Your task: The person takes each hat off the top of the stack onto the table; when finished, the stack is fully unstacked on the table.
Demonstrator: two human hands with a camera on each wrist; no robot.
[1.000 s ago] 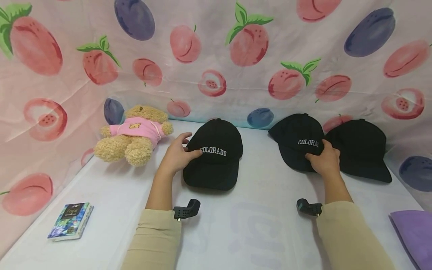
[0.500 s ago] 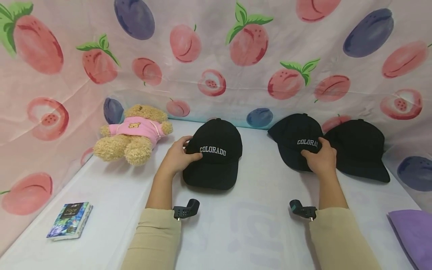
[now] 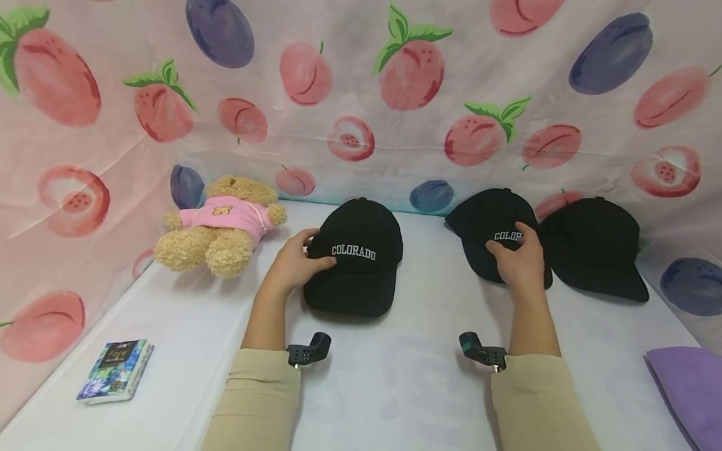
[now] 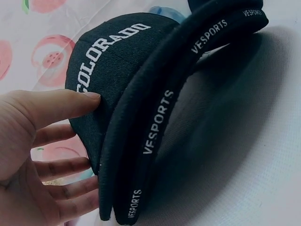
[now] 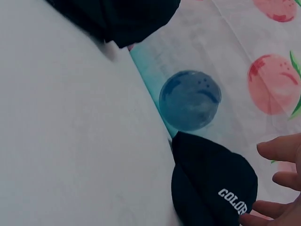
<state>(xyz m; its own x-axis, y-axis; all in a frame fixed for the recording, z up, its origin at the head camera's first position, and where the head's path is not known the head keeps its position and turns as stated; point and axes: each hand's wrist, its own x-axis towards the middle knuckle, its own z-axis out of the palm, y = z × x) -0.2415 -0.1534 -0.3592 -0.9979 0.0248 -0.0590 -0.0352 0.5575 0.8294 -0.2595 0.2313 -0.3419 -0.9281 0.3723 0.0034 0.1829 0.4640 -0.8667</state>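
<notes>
My left hand (image 3: 294,263) holds a black baseball cap (image 3: 361,294) by its side, the thumb over the front beside the white COLORADO lettering. In the left wrist view the fingers (image 4: 70,167) lie along the cap's edge, and a band printed VESPORTS (image 4: 157,122) shows underneath. My right hand (image 3: 521,260) hovers in front of a second black COLORADO cap (image 3: 479,216), with thumb and forefinger spread and nothing between them. It covers the end of that cap's lettering. A third black cap (image 3: 598,247) sits at the right, its brim pointing toward the lower right.
A teddy bear (image 3: 225,216) in a pink top lies at the back left. A small pack (image 3: 115,371) with a blue floral print lies at the front left. A purple item (image 3: 685,388) is at the right edge. Fruit-print fabric (image 3: 254,163) hangs behind the white tabletop (image 3: 417,388).
My right hand has moved left, away from the gap between the second and third caps, across the front of the second. The left hand has stayed at its cap, its fingers slightly closer in.
</notes>
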